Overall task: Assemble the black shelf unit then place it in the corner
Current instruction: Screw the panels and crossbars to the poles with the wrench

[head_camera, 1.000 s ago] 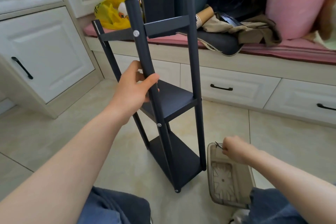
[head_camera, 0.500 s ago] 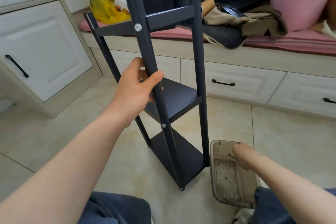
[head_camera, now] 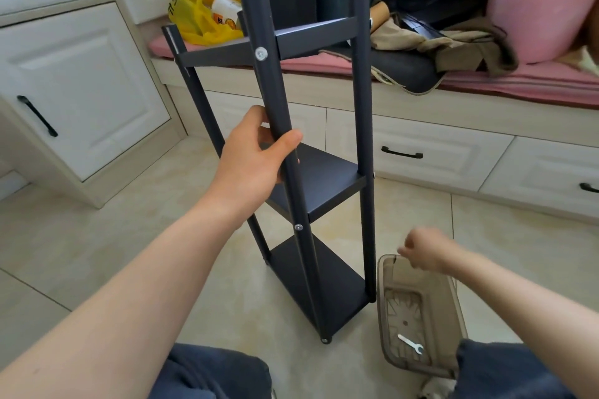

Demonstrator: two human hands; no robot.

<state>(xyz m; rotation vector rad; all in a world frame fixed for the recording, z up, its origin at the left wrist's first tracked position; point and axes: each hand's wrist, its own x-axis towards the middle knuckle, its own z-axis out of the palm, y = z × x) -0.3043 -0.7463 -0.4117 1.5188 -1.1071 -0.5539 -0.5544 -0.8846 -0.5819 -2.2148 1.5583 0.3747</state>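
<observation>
Left hand clamped round the near post, the black shelf stands upright on the floor, while the right hand, loosely curled and empty, hovers over the tray holding the spanner — assembly looks finished, so carrying it to the corner comes next.

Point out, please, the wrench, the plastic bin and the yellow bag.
wrench (head_camera: 411,344), head view, middle of its handle.
plastic bin (head_camera: 383,308), head view, its left wall.
yellow bag (head_camera: 197,14), head view, its crumpled front.
</observation>
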